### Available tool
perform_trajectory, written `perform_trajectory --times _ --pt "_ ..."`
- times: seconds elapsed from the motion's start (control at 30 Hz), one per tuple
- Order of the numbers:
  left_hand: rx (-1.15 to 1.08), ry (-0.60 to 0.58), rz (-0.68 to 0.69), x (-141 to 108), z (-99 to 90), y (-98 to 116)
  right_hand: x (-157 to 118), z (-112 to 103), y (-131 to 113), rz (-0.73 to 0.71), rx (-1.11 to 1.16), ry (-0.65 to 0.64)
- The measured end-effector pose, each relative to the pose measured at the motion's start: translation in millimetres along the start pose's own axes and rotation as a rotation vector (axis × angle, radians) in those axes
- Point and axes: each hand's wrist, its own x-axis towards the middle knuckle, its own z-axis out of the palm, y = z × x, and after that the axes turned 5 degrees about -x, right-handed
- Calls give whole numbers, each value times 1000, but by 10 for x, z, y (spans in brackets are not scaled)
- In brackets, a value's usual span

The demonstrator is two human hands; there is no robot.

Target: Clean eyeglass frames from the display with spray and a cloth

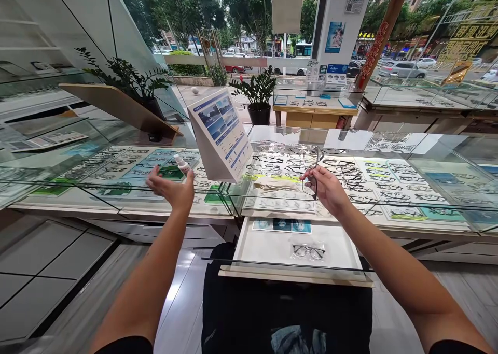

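My left hand [173, 190] is over the glass counter, palm up with its fingers spread. A small white bottle [181, 164] leans just beyond its thumb; whether they touch is unclear. My right hand [327, 185] pinches a pair of glasses [310, 189], held upright on end above the counter. Below it lies a crumpled beige cloth [274, 184] on the glass. In the pulled-out white drawer [268, 248], nearer to me, another pair of glasses [308, 252] lies in a clear plastic bag.
A standing desk calendar [223, 136] is between my hands, farther back. Rows of eyeglasses [346, 175] fill the display case under the glass. Potted plants [259, 100] stand behind, one beside a tilted wooden board [120, 108]. The drawer's glass edge crosses in front of my body.
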Motion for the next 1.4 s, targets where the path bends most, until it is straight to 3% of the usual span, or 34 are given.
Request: perform_trajectory --times 0.1,0.2,0.27,0.37,0.4,0.43,0.5,0.63,0.77,0.83,1.0,1.07,1.13,1.27,1.4 --pt "-7 145 142 -109 -11 204 13 9 -17 -1 16 10" --pt "-93 80 371 -310 18 662 32 8 -22 -6 18 10" --pt "-144 -112 528 -520 67 1096 49 -10 -16 -14 6 12" --pt "-78 -801 881 -932 203 1757 85 -68 6 -35 -23 26" --pt "-4 -971 942 -1076 265 1929 102 -92 14 -42 -31 33" --pt "96 -1066 983 -1213 332 2062 120 -117 23 -49 -37 40" --pt "298 -1099 1008 -1440 470 2199 159 -162 37 -64 -46 54" --pt "322 -1114 966 -1616 653 2127 210 -202 33 -81 -65 80" --pt "236 -1089 917 -1520 625 2033 171 -171 -26 -60 -35 54" --pt "29 -1069 716 -1454 567 2044 125 -140 -68 -65 -24 47" --pt "-716 -1115 -60 -1400 470 2149 24 -60 -138 -118 -30 27" --pt "-853 -1179 -247 -1426 450 2196 3 -33 -140 -125 -41 19" --pt "-931 -1217 -344 -1462 433 2233 -10 -8 -131 -123 -52 8" --pt "-988 -1189 -323 -1517 409 2261 -26 26 -102 -101 -65 -3" --pt "-870 -1029 -23 -1523 366 2255 -38 36 -83 -98 -94 1"
